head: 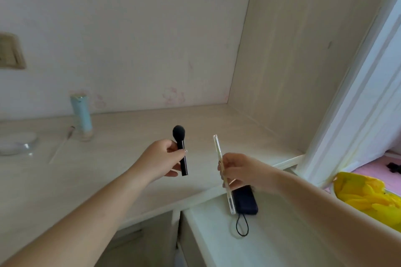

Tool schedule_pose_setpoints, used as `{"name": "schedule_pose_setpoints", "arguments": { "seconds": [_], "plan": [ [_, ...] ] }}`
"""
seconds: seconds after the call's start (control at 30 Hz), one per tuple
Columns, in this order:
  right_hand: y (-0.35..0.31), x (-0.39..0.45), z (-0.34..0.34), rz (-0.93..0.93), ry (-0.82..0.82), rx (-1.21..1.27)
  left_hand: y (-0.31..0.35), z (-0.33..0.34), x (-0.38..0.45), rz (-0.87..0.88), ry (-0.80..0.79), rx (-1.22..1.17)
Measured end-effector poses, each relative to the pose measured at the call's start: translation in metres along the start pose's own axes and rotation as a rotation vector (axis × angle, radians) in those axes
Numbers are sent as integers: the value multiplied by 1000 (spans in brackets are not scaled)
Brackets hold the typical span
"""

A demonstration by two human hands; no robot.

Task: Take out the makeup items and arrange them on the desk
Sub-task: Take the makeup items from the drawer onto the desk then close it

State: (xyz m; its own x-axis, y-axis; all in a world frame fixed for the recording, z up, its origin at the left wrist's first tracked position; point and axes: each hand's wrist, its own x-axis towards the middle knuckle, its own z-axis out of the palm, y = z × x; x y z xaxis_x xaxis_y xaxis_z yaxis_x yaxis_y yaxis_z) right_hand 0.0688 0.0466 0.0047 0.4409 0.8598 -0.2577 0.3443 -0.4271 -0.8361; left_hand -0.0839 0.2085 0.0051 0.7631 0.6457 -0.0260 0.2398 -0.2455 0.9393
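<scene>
Two hands up over the tabletop (pixel 121 180): left (pixel 161 159) gripping black brush (pixel 180 147), right (pixel 240 171) pinching clear stick (pixel 223 171), both upright-ish.

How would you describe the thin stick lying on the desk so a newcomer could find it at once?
Look to the far left of the pale wooden desk. In front of the upright light-blue bottle lies a slim pale stick, flat and unheld, beside a clear round dish. Unlike the held black brush, it is thin and light.

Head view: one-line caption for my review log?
Left hand holds black brush, right hand a clear stick, above the desk.
</scene>
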Motion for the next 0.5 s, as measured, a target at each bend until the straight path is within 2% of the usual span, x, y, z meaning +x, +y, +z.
{"name": "schedule_pose_setpoints", "arguments": {
  "seconds": [0.27,0.37,0.5],
  "plan": [
    [-60,110,75,0,150,286,-52,-88,26,-143,200,3],
    [-76,148,101,-10,191,298,-69,-112,43,-173,246,42],
    [-85,188,129,-44,274,213,-88,-130,67,-197,307,225]
  ]
}}
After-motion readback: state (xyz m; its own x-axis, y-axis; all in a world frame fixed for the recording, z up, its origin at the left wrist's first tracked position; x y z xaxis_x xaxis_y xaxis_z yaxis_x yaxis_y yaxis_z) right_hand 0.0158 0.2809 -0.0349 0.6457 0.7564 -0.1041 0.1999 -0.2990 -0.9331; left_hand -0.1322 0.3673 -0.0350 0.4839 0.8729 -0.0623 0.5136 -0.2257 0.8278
